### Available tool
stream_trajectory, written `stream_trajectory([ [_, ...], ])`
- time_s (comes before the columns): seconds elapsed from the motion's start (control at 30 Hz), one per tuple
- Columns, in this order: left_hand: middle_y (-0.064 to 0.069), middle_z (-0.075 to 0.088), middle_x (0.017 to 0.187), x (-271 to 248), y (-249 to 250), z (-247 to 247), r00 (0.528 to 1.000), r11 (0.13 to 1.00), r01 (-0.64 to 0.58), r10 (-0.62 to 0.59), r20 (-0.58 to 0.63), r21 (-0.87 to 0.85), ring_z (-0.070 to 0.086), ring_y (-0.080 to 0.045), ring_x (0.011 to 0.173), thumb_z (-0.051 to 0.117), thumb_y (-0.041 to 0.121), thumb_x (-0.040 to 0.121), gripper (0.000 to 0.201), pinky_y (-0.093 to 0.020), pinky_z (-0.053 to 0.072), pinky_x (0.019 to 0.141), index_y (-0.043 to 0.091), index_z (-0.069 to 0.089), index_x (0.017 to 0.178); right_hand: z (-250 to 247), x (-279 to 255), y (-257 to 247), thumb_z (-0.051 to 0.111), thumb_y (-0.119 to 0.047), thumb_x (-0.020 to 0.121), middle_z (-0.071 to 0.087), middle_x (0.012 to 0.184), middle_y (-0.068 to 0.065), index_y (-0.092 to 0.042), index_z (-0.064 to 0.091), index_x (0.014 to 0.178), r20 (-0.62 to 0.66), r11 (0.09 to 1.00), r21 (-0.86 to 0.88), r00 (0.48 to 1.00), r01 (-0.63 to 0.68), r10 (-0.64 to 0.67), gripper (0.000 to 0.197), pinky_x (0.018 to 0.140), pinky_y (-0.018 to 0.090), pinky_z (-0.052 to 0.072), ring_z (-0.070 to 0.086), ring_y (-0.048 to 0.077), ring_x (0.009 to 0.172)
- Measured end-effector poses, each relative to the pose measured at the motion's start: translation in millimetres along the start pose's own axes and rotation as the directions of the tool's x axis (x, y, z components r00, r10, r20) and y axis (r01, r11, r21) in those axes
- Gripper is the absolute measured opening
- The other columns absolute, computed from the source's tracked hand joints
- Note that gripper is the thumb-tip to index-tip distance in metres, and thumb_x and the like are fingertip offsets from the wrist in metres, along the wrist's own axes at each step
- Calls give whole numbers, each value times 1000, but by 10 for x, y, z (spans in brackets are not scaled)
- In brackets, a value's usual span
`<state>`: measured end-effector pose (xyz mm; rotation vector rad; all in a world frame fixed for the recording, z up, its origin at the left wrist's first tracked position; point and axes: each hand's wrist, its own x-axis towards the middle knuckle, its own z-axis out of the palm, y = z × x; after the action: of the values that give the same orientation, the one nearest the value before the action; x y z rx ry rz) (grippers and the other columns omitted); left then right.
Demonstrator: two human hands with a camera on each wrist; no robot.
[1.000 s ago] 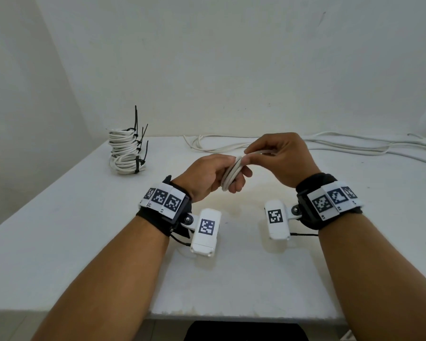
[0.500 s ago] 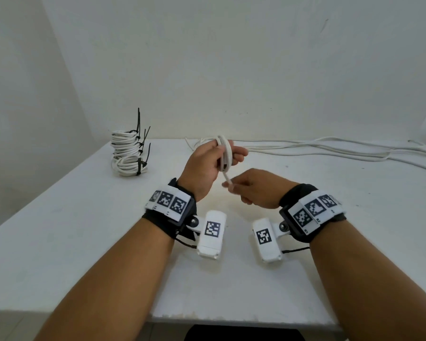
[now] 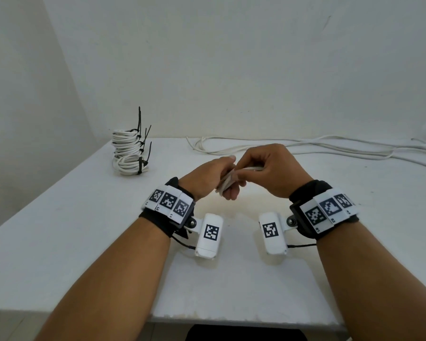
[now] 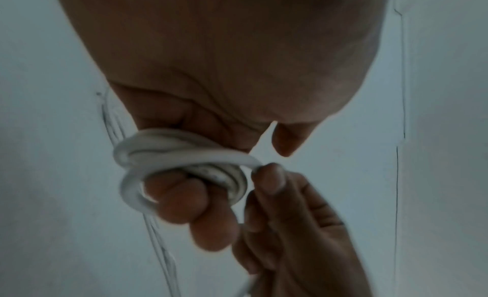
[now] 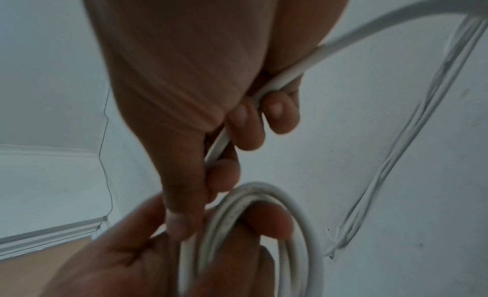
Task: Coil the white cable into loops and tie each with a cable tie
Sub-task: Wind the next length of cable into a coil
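Moved: right hand (image 3: 271, 171) is back up at the coil (image 4: 182, 168).
Grip: I see left hand (image 3: 207, 178) fingers hooked through it, right pinching the white cable (image 5: 290, 71).
Risk: loops may spring loose if either grip slackens.

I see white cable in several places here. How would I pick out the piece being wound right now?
Start at the white table and look to its middle, where the two hands meet above it. The coil hangs round the left hand's fingers, while the right hand feeds cable onto it. Unlike the stack at the back left, it has no black tie.
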<state>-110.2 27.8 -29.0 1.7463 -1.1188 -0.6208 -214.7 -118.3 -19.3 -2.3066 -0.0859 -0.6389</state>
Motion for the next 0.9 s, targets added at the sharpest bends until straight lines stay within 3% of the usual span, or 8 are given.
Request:
stream_trajectory([
  [0.13, -4, 51, 51, 11, 20, 56, 996, 993, -88, 90, 15, -76, 49, -10, 49, 28, 30, 106, 58, -12, 38, 51, -18, 60, 99, -16, 14, 53, 78, -10, 76, 72, 67, 3, -13, 72, 73, -121, 998, 61, 993, 15, -7, 7, 65, 38, 54, 67, 28, 67],
  [0.27, 3, 40, 44, 17, -9, 8, 988, 961, -155, 155, -18, -230, 39, -9, 42, 40, 36, 101, 51, -15, 36, 49, -6, 64, 85, -82, 37, 138, 80, -18, 80, 70, 72, -12, -20, 76, 80, -197, 997, 18, 978, 70, -65, 4, 59, 21, 46, 60, 10, 62],
  [0.37, 6, 35, 40, 7, -9, -31, 984, 902, -178, 171, -52, -393, 35, -9, 39, 41, 37, 95, 44, -18, 33, 49, 4, 64, 76, -219, 32, 190, 72, -21, 88, 66, 66, -22, -26, 75, 85, -270, 997, 64, 963, 32, -14, 6, 56, 8, 36, 52, -1, 54],
  [0.47, 5, 40, 45, 36, 6, -11, 973, 820, -228, 213, -90, -525, 42, -12, 45, 42, 33, 95, 41, -21, 37, 56, 8, 70, 78, -156, 22, 184, 62, -27, 96, 58, 51, -19, -35, 68, 72, -176, 994, 38, 979, -98, 103, 26, 50, 8, 35, 48, 0, 45],
  [0.6, -1, 51, 65, 43, 6, 10, 958, 663, -269, 260, -122, -698, 54, -15, 66, 43, 15, 91, 30, -20, 46, 69, -6, 60, 103, -19, 34, 178, 50, -37, 100, 55, 58, -6, -14, 62, 70, 25, 974, -49, 974, -223, 225, 40, 51, 30, 43, 45, 11, 49],
  [0.67, 0, 54, 67, 55, 5, 3, 953, 613, -284, 261, -151, -737, 57, -14, 67, 43, 12, 92, 29, -19, 49, 70, -7, 59, 107, 44, 34, 157, 47, -37, 101, 53, 62, -2, -7, 60, 79, 104, 955, 9, 951, -295, 293, 40, 50, 32, 40, 43, 15, 55],
  [0.8, 2, 56, 65, 88, -7, 27, 943, 606, -331, 208, -258, -723, 61, -13, 68, 38, 10, 101, 27, -21, 50, 73, -6, 58, 109, 104, 42, 79, 42, -23, 102, 50, 68, 0, -4, 57, 92, 210, 928, 44, 911, -370, 354, 27, 46, 27, 34, 39, 15, 56],
  [0.9, 3, 54, 63, 160, -32, 97, 919, 678, -356, 128, -374, -643, 64, -14, 72, 37, 7, 103, 23, -24, 50, 79, -4, 57, 106, 154, 32, 65, 38, -10, 99, 53, 74, 2, -9, 52, 90, 307, 913, -165, 860, -373, 407, 16, 44, 26, 38, 45, 17, 57],
])
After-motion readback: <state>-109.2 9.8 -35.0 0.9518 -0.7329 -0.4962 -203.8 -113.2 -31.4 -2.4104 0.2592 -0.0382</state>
